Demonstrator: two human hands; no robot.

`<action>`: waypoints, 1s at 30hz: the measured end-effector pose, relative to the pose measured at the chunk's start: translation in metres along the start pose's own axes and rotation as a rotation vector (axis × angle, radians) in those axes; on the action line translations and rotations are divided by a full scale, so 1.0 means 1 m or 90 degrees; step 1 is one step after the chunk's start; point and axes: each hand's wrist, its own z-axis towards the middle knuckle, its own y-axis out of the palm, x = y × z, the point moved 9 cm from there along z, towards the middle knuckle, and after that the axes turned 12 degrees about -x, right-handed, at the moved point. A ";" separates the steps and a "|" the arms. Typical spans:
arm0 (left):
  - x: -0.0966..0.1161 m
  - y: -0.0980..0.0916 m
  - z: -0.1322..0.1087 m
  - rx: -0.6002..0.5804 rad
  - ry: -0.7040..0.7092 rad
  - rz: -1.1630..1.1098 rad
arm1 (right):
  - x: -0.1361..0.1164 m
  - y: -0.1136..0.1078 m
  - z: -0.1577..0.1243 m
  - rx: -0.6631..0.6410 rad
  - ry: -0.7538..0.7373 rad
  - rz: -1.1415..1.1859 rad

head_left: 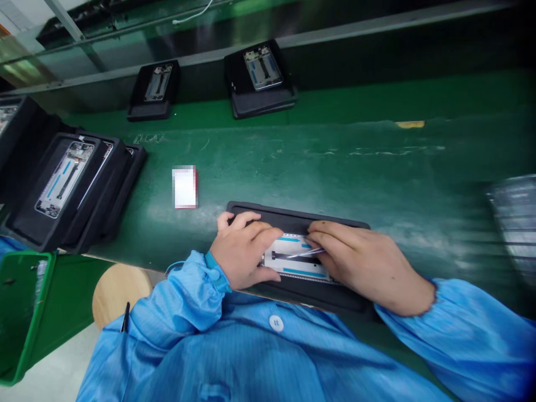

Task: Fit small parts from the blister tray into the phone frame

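A black tray (293, 215) lies on the green belt right in front of me, holding a phone frame (295, 259) with blue strips. My left hand (245, 248) rests on the tray's left end, fingers curled over the frame's edge, steadying it. My right hand (364, 259) is pinched shut on thin metal tweezers (305, 252), whose tips point left over the middle of the frame. Both sleeves are blue, and a blue strap circles my left wrist.
Several stacked black trays with phone frames (62, 178) sit at the left. Two more trays (154, 89) (259, 75) stand on the far side of the belt. A small white card (185, 187) lies on the belt. A green bin (20, 312) and a wooden stool (117, 290) are below left.
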 end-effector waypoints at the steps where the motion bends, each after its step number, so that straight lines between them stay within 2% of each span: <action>1: 0.000 0.000 0.000 0.001 -0.001 0.002 | -0.001 -0.001 0.001 -0.002 -0.001 -0.003; 12: 0.003 -0.004 0.000 0.001 -0.007 -0.002 | -0.002 -0.001 0.005 -0.034 0.014 0.016; 18: 0.001 -0.001 0.001 -0.002 -0.008 0.001 | 0.011 0.001 0.003 -0.028 0.081 0.093; 30: 0.000 -0.001 0.001 0.001 -0.007 -0.003 | 0.004 0.002 -0.015 0.002 0.045 0.073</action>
